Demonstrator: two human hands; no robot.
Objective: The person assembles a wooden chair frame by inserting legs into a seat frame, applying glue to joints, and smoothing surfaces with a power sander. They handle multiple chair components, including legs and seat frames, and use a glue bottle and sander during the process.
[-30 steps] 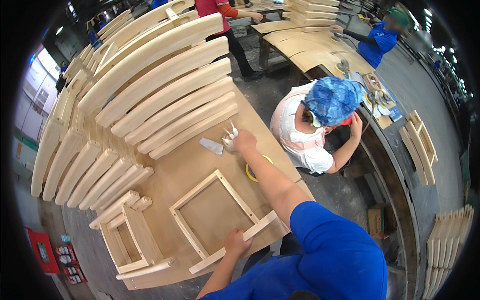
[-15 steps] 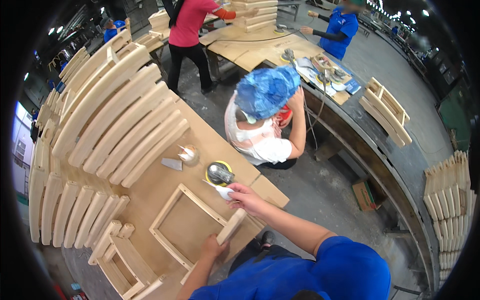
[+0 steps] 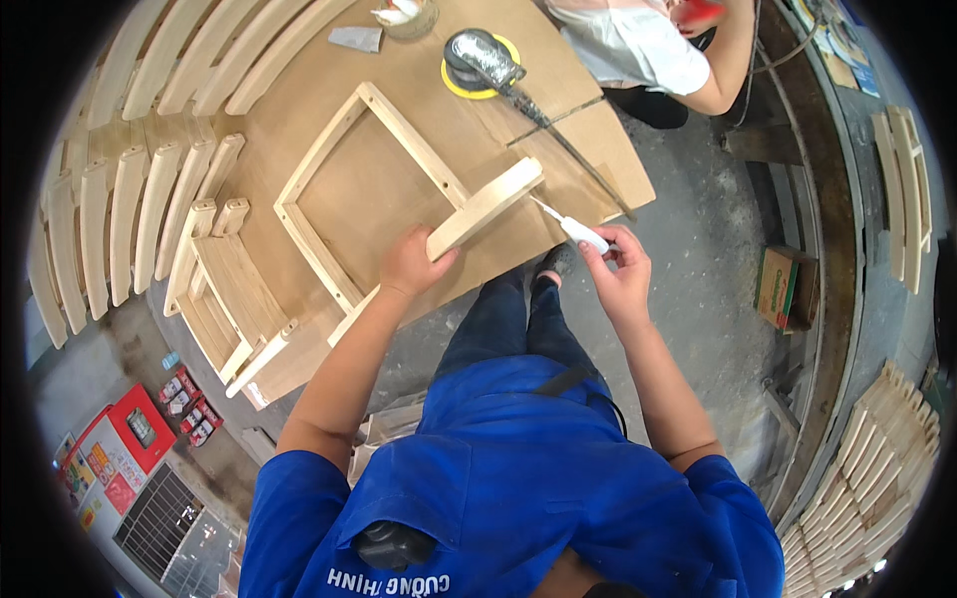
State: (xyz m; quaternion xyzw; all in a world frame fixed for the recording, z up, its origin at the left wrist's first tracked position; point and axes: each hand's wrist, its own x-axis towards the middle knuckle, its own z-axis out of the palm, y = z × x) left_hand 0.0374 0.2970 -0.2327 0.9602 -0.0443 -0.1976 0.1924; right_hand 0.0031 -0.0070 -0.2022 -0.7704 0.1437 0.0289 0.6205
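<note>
My left hand (image 3: 411,263) is closed round the near end of a thick pale wooden bar (image 3: 490,206), which belongs to or rests on an open, four-sided wooden frame (image 3: 407,140) on the table. Between the fingers of my right hand (image 3: 622,279) is a small white squeeze bottle (image 3: 586,235) with a long thin nozzle. The nozzle's tip points at the bar's far right end, close to it; whether it touches, I cannot tell.
Past the frame lies a sander (image 3: 480,62) with a yellow-rimmed pad. A jar (image 3: 411,20) and a grey flat piece (image 3: 357,39) sit beyond. Another wooden frame (image 3: 239,284) and several curved slats (image 3: 125,224) are at left. A seated person (image 3: 638,50) works across the table.
My view has tilted down toward my body. The squeeze bottle has moved from near the sander to the bar's end, its nozzle turned toward it. My left hand still grips the bar.
</note>
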